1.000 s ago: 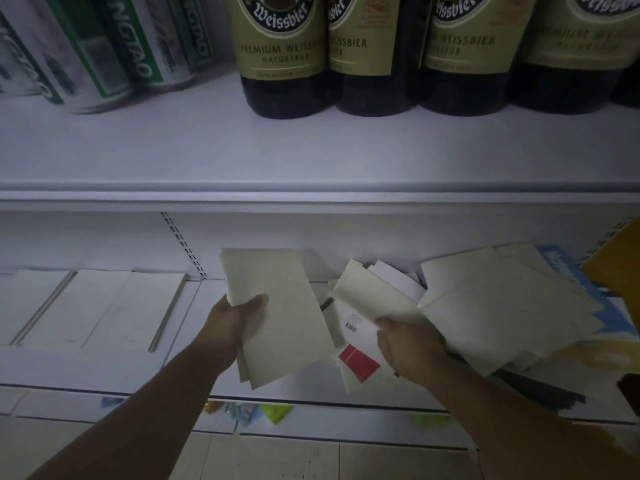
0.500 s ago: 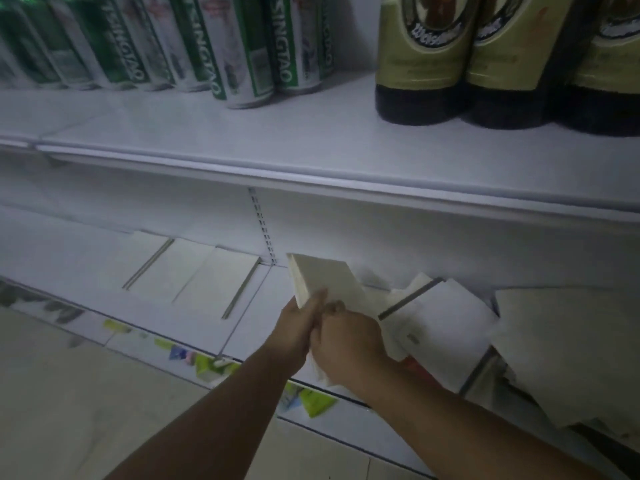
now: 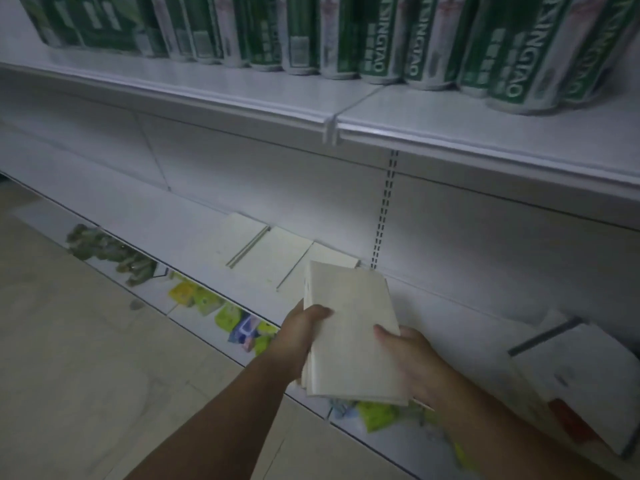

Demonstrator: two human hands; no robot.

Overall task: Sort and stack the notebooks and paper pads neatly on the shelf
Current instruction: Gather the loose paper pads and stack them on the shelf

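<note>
Cream rectangular stack of paper pads (image 3: pixel 349 334), gripped along both long edges by the left hand (image 3: pixel 298 337) and right hand (image 3: pixel 408 355), hangs just near-right of the flat row of pale pads (image 3: pixel 273 254) on the white lower shelf (image 3: pixel 194 220), its long axis pointing toward that row, left hand nearer.

Bare forearms (image 3: pixel 221 414), bare left hand (image 3: pixel 298 336), right hand (image 3: pixel 412 362)

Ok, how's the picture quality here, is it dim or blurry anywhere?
Head view: dim overall, no glare; the Tsingtao cans smear with motion blur; the upper shelf edge tilts and bows slightly from the wide lens; the paper pad stack is sharpest.
</note>
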